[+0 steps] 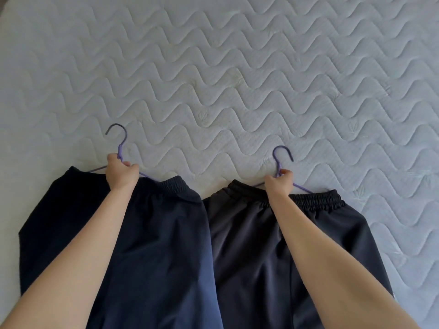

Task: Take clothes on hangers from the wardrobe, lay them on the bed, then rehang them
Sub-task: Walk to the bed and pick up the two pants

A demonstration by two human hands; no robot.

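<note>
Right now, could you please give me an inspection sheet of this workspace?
Surface: bed, bare quilted white mattress with a wavy stitch pattern.
Job's things: navy trousers on the left hanger; dark grey trousers on the right hanger. Both lie side by side, waistbands up, edges meeting in the middle.
Clutter: nothing seen.
Grippers: left hand closed on the left hanger's neck; right hand closed on the right hanger's neck.
Cables: nothing seen.
Surroundings: a dark sliver at the top left corner, cannot tell what; wardrobe not in view.
</note>
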